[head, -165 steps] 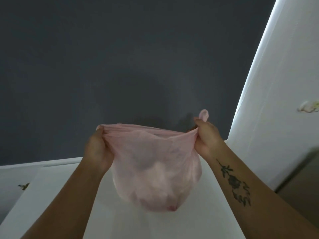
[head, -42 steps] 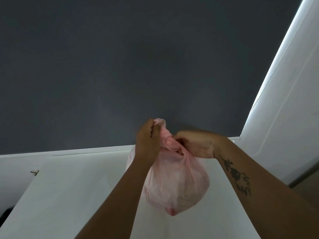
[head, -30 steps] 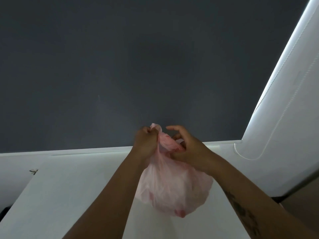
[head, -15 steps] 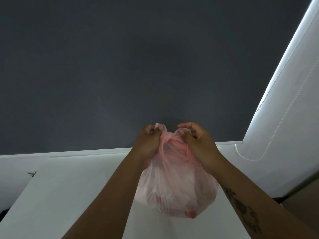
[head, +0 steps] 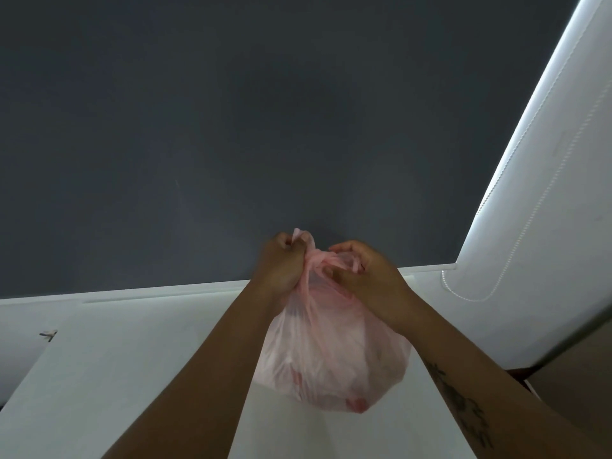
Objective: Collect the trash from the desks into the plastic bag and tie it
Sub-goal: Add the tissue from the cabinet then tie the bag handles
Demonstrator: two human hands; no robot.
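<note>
Two hands met at the neck of one pink plastic bag (head: 331, 352). The left hand (head: 284, 266) was clenched around one twisted handle, whose tip poked out above the fist. The right hand (head: 367, 283) had its fingers curled into the other handle's loop. The full bag hung between both forearms over one white bench (head: 132, 376). Behind stood a dark grey wall (head: 231, 127), and to the right one white blind (head: 546, 226) with one bead cord (head: 463, 294).

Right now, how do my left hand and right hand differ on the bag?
The left hand is a tight fist round one gathered handle, its tip poking out above; the right hand curls more loosely, fingers hooked into the other handle's loop. The left hand sits slightly higher than the right hand. Both grip the pink bag.
</note>
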